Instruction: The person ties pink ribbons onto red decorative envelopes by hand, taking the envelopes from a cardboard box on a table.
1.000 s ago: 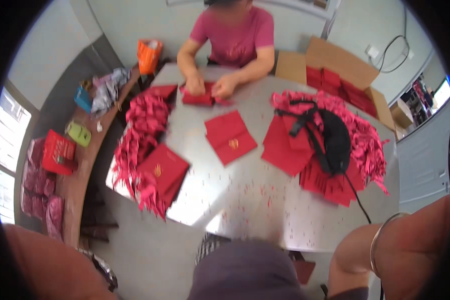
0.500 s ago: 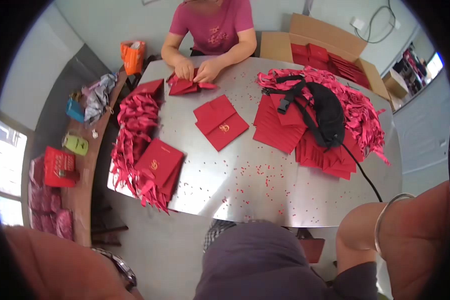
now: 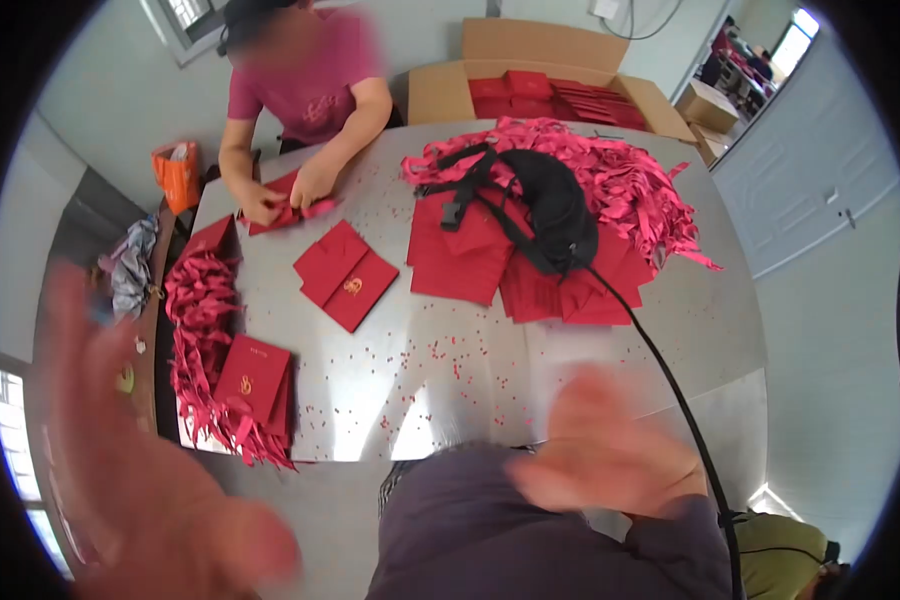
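My left hand, blurred and close to the camera, is raised at the lower left with thumb and fingers apart and nothing in it. Over the table's near edge is my right hand, smeared by motion, its thumb apart from the fingers and no object visible in it. Red folders with a gold emblem lie beyond my left hand, beside a pile of pink-red ribbons. Another red folder pair rests mid-table. Fanned red folders lie partly under a black bag.
Across the metal table, a co-worker handles a red folder and ribbon. A large ribbon heap lies behind the bag. An open carton stands behind. A black cable crosses the right side. Small red bits are scattered around.
Both of my hands have come into fuller view, raised near the table's front edge. The view has turned right, so the table and its contents appear further left. The co-worker's hands remain at the folder.
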The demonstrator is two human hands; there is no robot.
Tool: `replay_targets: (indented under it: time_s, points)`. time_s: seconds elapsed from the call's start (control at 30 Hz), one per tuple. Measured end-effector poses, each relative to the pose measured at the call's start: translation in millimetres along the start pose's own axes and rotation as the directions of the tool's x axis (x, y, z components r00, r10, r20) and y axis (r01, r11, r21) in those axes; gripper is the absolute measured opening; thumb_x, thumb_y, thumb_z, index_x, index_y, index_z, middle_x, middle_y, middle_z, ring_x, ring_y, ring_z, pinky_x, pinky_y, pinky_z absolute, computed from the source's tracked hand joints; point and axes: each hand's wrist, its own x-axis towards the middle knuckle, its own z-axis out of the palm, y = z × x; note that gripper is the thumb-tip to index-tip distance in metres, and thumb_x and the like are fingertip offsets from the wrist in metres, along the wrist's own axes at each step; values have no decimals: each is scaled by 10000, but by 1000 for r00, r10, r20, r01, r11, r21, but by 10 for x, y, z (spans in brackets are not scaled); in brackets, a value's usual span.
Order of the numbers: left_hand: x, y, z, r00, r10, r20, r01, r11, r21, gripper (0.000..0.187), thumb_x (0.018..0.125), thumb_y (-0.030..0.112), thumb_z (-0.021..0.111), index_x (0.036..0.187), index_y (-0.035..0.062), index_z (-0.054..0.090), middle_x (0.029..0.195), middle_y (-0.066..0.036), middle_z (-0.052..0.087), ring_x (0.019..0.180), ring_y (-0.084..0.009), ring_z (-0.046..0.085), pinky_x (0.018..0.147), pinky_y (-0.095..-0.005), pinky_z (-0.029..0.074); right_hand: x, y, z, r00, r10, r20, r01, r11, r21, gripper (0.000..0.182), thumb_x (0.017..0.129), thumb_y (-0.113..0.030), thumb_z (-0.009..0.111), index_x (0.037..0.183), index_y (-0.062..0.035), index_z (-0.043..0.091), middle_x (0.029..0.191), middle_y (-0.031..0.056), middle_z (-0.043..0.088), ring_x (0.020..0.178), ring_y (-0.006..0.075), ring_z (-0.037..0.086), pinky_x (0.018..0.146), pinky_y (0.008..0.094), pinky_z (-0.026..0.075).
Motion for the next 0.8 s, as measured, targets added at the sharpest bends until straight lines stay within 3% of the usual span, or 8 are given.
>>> replay_targets:
  time_s: [0.1,0.17,0.23,0.37,0.5,0.57,0.7,0.8]
  points:
    - [-581,-437,193,994,-75,84,51,966,255,637,894,77,561,1415,-107,244,1368,-295,438,1250,-380,467,1047,-447,368,-707,221,164,949,182,256,-146,977,-152,218,786,-57,592,991,-46,664,1019,112,670,999,275,640,793,393,537]
    - [-1049,-544,298,947,-315,58,298,933,200,568,840,-37,548,1365,-120,349,1320,-308,485,1197,-383,522,1009,-414,409,-1460,428,8,786,603,141,-561,790,-247,158,762,-8,645,915,-46,661,962,97,671,874,217,654,794,305,528]
    - [-1586,-628,437,968,-250,35,237,947,219,544,858,-44,513,1379,-96,369,1305,-245,536,1208,-329,532,1024,-413,409,-1619,619,-280,430,860,-273,-889,457,39,126,812,-20,645,936,-23,661,938,106,673,850,173,650,781,287,519]
    - [-2172,-297,839,716,-691,-97,697,715,54,417,848,-72,524,1265,-75,525,1196,-184,613,1063,-245,600,933,-332,461,-973,1489,-916,426,711,-559,-859,512,-2,270,866,-123,643,1091,23,614,950,132,667,869,203,646,802,298,512]
    - [-2008,120,1039,666,-739,98,719,672,178,373,881,2,597,1248,-42,549,1149,-209,637,1064,-322,613,906,-371,479,-621,2536,-913,179,877,-445,-909,-26,-417,653,808,-515,632,1197,0,532,1088,216,645,1022,366,631,880,429,496]
    - [-1995,178,1094,677,-724,132,684,685,251,323,876,-1,596,1199,-5,601,1156,-199,637,1055,-338,616,913,-373,476,-425,2727,-909,12,965,-262,-867,-121,-484,651,783,-505,663,1179,-4,537,1125,242,632,1062,359,622,887,447,494]
    - [-2075,116,1132,705,-696,139,640,708,297,306,876,1,597,1181,8,617,1136,-205,644,1042,-339,623,912,-379,479,-411,2880,-833,121,961,-249,-808,-50,-587,381,847,-340,620,1062,-25,634,1078,228,652,1027,375,629,874,455,504]
    - [-1990,165,1158,515,-854,76,824,517,233,261,880,-4,595,1136,2,647,1088,-181,667,1010,-288,637,881,-361,495,-442,2883,-978,287,922,-260,-825,100,-556,315,843,-278,614,1019,-19,648,1006,238,655,952,400,633,845,469,508]
